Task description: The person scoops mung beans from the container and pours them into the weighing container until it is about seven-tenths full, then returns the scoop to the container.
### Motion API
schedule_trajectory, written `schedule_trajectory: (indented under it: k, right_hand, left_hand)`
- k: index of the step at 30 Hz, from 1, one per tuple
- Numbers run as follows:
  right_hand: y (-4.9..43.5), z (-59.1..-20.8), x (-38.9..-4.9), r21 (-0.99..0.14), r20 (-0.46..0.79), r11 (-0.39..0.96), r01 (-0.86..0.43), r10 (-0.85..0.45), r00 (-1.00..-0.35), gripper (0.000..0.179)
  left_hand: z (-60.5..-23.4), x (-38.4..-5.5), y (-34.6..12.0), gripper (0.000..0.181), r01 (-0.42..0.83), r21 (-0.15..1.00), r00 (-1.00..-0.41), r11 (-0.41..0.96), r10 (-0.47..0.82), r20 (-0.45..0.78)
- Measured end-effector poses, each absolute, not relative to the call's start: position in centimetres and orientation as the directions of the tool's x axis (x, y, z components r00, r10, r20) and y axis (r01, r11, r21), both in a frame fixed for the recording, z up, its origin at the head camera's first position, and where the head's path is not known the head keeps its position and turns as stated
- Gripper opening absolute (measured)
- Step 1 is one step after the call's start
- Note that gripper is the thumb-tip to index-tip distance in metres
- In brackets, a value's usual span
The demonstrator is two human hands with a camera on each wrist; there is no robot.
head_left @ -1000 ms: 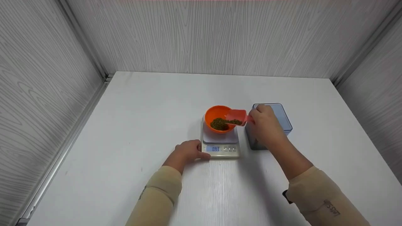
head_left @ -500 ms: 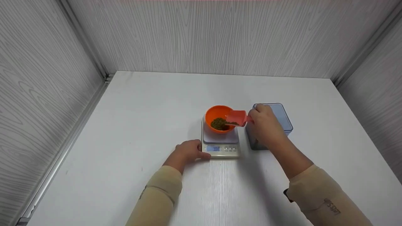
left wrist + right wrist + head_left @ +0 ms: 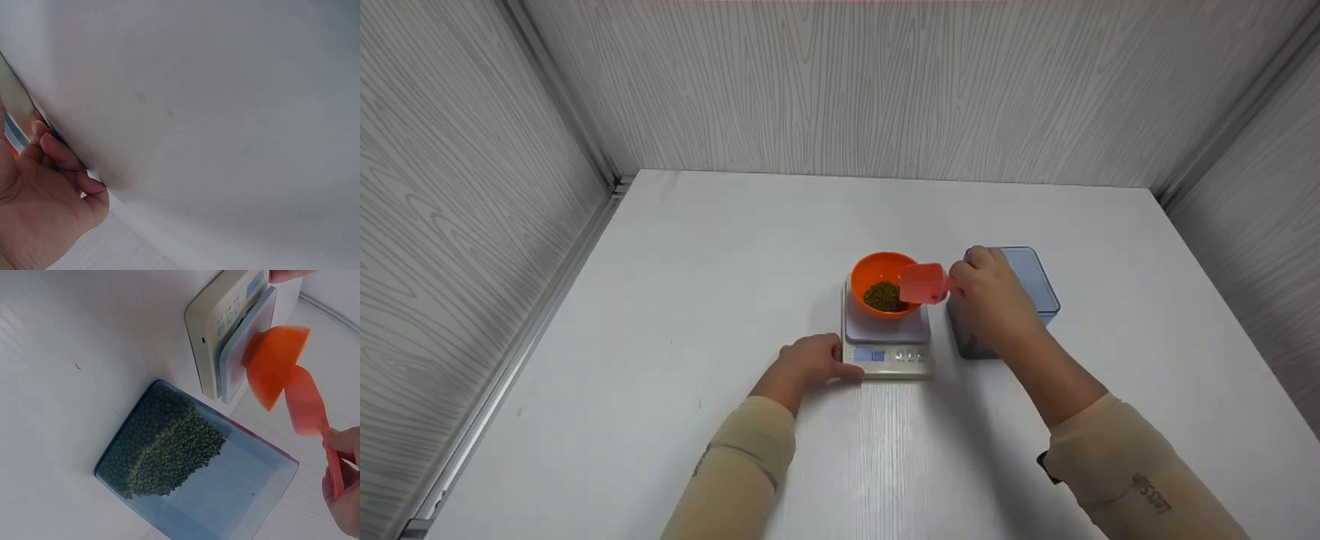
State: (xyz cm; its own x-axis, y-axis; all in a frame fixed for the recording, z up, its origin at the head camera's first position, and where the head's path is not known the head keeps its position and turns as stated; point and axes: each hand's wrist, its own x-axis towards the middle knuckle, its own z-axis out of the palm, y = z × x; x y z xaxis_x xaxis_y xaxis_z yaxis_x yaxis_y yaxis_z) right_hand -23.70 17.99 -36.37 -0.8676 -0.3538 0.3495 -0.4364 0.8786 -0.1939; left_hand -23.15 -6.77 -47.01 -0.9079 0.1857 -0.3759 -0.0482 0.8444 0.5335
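My right hand [image 3: 994, 296] pinches the handle of a translucent red scoop [image 3: 921, 283], tipped over the right rim of an orange bowl [image 3: 874, 265]. Green mung beans [image 3: 883, 297] lie heaped in the bowl. The bowl stands on the platform of a white digital kitchen scale [image 3: 911, 369] with lit digits. At the scale's lower left corner, my left hand [image 3: 812, 358] grips its edge, thumb along the front; the left wrist view shows the fingers [image 3: 59, 152] curled at that edge. In the right wrist view, the scoop's mouth meets the bowl's rim.
A clear bluish container [image 3: 225, 489], partly filled with green mung beans [image 3: 169, 444], stands just right of the scale. My right hand and forearm pass over it in the head view. White wood-grain panels [image 3: 840, 90] border the white table [image 3: 720, 247] at the back and sides.
My right hand has tipped the scoop further, and the beans visible in it earlier no longer show there. The digits on the scale have changed. My left hand stays in place.
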Motion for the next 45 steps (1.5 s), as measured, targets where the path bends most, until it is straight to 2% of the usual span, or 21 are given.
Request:
schedule_trajectory:
  k: [2,9,16,21,25,29,36,41,45]
  right_hand:
    - [18.1,-36.3,-23.7,-0.189,0.373,0.868,-0.458,-0.368,-0.851,0.008]
    - [19.3,-34.8,-23.5,-0.231,0.328,0.897,-0.377,-0.293,-0.898,0.017]
    - [21.6,-33.0,-23.7,-0.291,0.339,0.897,-0.332,-0.228,-0.913,0.019]
    - [23.9,-31.7,-23.7,-0.351,0.289,0.893,-0.281,-0.182,-0.940,0.019]
    - [25.9,-30.4,-23.6,-0.343,0.235,0.906,-0.246,-0.171,-0.957,0.018]
    - [27.2,-29.8,-23.8,-0.234,0.174,0.933,-0.274,-0.237,-0.956,0.015]
    - [26.1,-30.8,-24.2,0.068,0.039,0.915,-0.397,-0.400,-0.916,0.017]
    - [24.4,-31.9,-24.1,0.300,-0.030,0.826,-0.477,-0.492,-0.870,0.017]
    - [23.2,-32.5,-24.2,0.504,-0.104,0.692,-0.517,-0.545,-0.832,0.021]
  left_hand:
    - [-47.1,-23.1,-6.8,0.042,-0.039,0.534,-0.912,0.845,0.189,-0.365]
    - [-47.1,-23.2,-6.8,0.041,-0.043,0.539,-0.911,0.841,0.189,-0.367]
    - [-47.3,-23.4,-6.8,0.042,-0.042,0.541,-0.907,0.840,0.195,-0.373]
    - [-47.2,-23.4,-6.7,0.042,-0.047,0.541,-0.905,0.840,0.193,-0.379]
    - [-47.2,-23.3,-6.7,0.042,-0.050,0.539,-0.905,0.841,0.191,-0.381]
    - [-47.2,-23.3,-6.7,0.042,-0.060,0.541,-0.906,0.839,0.181,-0.382]
    - [-47.1,-23.3,-6.7,0.041,-0.076,0.538,-0.902,0.840,0.173,-0.396]
    - [-47.0,-23.3,-6.6,0.042,-0.074,0.536,-0.900,0.841,0.175,-0.399]
    - [-47.1,-23.2,-6.7,0.042,-0.075,0.536,-0.899,0.841,0.176,-0.401]
